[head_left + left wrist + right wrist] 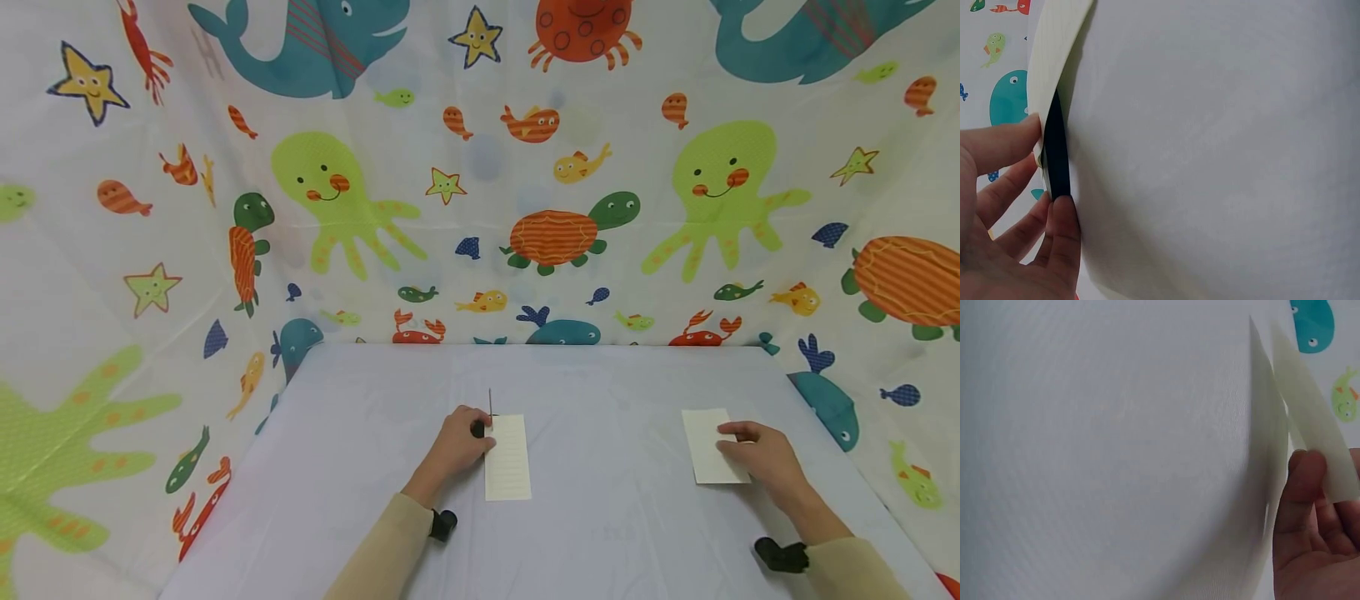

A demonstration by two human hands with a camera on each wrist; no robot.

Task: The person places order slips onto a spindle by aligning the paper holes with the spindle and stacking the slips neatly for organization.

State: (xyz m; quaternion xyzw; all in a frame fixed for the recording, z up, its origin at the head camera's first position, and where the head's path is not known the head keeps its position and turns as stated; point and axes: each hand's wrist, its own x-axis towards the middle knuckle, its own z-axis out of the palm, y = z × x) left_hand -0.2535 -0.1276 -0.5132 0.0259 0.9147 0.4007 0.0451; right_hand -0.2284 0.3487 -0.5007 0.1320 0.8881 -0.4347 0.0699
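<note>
At the middle of the table my left hand pinches the upper left edge of a cream lined paper slip. A thin dark cord-like line stands up from the slip's top corner. Between my fingers and the slip shows a dark flat strip, seen edge-on behind the paper in the left wrist view; its kind cannot be told. On the right side, my right hand holds a plain cream sheet by its right edge, thumb and fingers on either face. That sheet appears slightly curved in the right wrist view.
A white cloth covers the table. Behind and at the sides hangs a curtain printed with sea animals. Black wrist cameras sit on the left wrist and the right wrist.
</note>
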